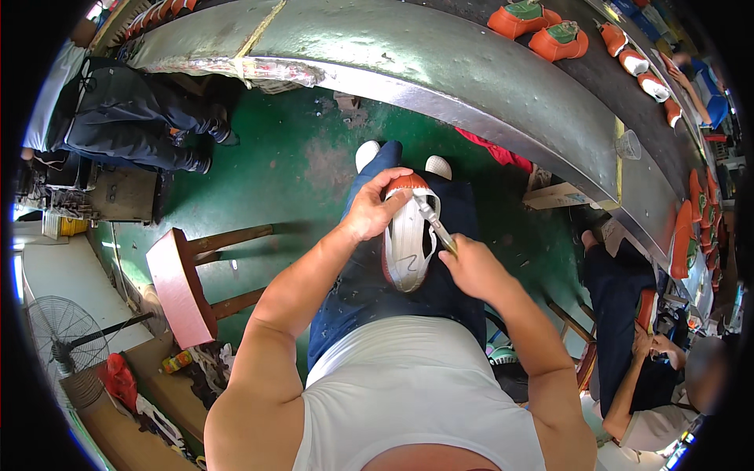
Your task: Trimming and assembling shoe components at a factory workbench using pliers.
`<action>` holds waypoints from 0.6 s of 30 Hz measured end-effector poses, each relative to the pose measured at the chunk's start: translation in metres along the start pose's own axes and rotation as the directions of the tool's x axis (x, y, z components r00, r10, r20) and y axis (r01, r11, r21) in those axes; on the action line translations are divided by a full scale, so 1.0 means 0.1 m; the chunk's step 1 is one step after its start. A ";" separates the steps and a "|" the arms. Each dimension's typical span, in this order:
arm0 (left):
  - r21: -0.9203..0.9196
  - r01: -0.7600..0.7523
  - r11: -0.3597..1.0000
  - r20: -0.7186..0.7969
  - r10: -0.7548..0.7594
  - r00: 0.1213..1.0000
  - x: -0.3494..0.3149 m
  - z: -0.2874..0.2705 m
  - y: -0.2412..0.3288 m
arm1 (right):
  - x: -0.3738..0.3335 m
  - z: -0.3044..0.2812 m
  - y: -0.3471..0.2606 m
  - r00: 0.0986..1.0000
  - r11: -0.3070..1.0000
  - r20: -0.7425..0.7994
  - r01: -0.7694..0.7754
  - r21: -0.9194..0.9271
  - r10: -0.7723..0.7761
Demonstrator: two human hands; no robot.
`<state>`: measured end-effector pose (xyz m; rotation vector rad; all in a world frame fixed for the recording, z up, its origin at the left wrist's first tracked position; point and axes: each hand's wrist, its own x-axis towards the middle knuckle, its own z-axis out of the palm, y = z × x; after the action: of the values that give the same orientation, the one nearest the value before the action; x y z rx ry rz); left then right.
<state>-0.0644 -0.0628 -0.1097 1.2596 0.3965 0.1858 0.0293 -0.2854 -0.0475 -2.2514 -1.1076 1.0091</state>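
Observation:
On my lap lies a shoe (407,243), sole side up, with a pale bottom, a white edge and an orange-red toe pointing away from me. My left hand (372,209) is closed around the toe end, its thumb pressing on the underside near the edge. In my right hand (477,271) is a pair of lasting pliers (436,223) with a metal head and a yellowish handle. The jaws touch the white edge of the shoe just right of the toe. What lies between the jaws is too small to make out.
Ahead curves a metal-topped bench (440,74), with a belt carrying orange shoes (558,41) behind it. A clear cup (628,144) stands at its right. At left are a wooden stool (182,286), a fan (64,330) and a standing person (133,118). Another person (636,353) sits at right.

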 end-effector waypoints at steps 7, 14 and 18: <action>0.106 -0.016 0.994 0.055 0.010 0.998 0.03 -0.03 0.06 | 0.19 -0.06 -0.13 0.883 0.922 -0.437 0.301 0.244 -0.173; 0.262 0.186 0.947 -0.087 -0.169 0.982 -0.44 -0.03 -0.26 | 0.20 0.41 0.34 0.901 0.964 -0.434 0.110 0.240 0.005; 0.012 0.062 0.998 -0.093 -0.060 0.994 -0.59 0.12 -0.35 | 0.40 0.54 0.31 0.929 0.896 -0.314 -0.041 0.441 0.198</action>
<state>-0.1167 -0.1047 -0.1289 1.2553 0.5166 0.1898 0.0196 -0.2681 -0.1182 -2.0433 -0.5319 0.7589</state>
